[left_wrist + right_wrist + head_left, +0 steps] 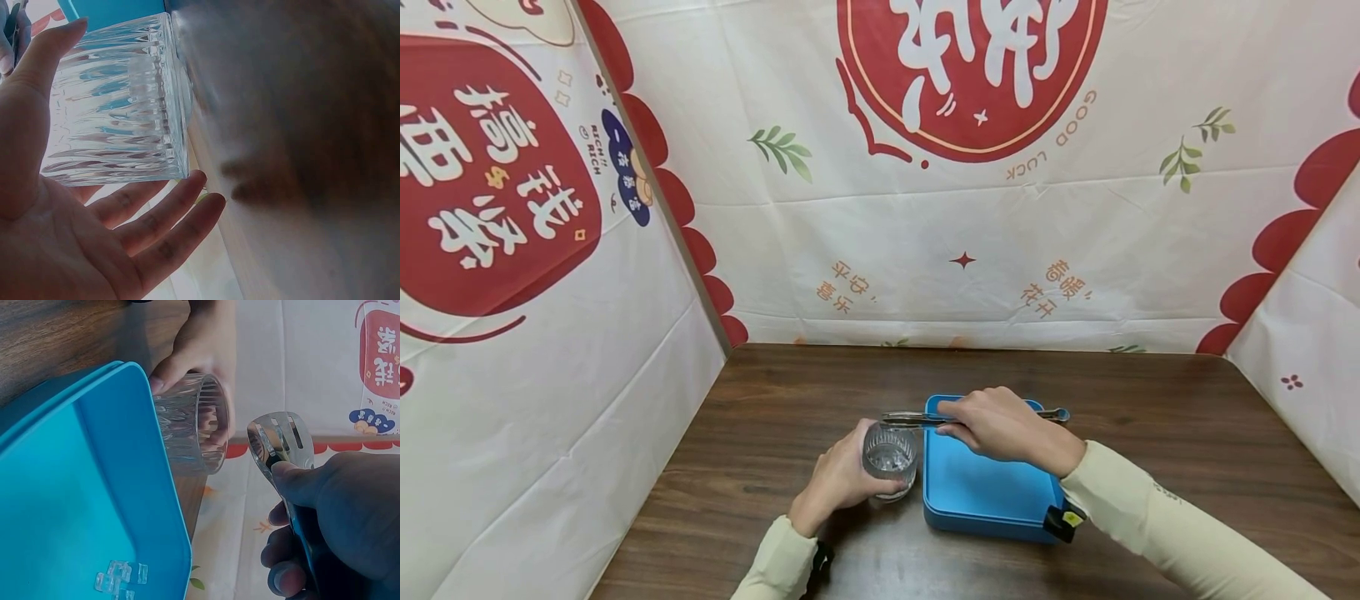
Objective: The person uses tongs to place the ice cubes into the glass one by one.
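Note:
My left hand (841, 473) holds a clear ribbed glass tumbler (891, 482) on the dark wooden table, thumb on the near side and fingers round the far side. In the left wrist view the tumbler (119, 119) lies between thumb and fingers; its contents are hard to make out. Metal tongs (1055, 414) with slotted heads (294, 434) are gripped in my right hand (1000, 423), their heads above the tumbler's rim. Right of the tumbler stands a blue rectangular box (988, 525). Several clear, ice-like blocks (119, 578) lie inside it, visible in the right wrist view.
The brown wooden table (760, 417) extends round the tumbler and box. White cloth walls (880, 225) with red and green prints stand at its back and sides. My right forearm passes above the box's right side.

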`<state>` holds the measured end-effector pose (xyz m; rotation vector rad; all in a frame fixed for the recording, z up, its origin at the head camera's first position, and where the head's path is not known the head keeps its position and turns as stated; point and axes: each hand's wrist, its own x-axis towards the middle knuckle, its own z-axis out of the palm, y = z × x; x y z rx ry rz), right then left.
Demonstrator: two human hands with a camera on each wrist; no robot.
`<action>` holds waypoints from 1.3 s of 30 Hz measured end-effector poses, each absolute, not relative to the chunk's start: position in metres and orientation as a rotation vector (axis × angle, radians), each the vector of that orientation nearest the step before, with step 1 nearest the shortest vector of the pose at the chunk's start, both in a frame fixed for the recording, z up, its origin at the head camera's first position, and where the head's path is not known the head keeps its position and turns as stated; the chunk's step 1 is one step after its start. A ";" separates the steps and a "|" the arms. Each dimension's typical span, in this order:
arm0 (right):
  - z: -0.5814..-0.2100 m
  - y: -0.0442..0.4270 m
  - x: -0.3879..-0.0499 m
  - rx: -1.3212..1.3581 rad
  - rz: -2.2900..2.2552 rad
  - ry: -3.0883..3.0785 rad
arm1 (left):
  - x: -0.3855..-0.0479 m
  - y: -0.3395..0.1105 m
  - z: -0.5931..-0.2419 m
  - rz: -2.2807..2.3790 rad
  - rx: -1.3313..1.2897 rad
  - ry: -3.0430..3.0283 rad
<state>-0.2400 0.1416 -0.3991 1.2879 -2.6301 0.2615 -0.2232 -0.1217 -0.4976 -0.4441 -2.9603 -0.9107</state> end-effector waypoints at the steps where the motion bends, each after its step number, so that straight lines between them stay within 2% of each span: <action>1: -0.399 0.141 -0.240 1.286 0.267 -2.636 | -0.223 -0.122 -0.497 -0.909 -0.445 -2.958; 16: -0.399 0.144 -0.239 1.265 0.275 -2.702 | -0.223 -0.122 -0.496 -0.902 -0.442 -2.967; 39: -0.395 0.191 -0.243 0.966 0.219 -2.856 | -0.222 -0.121 -0.497 -0.897 -0.453 -2.940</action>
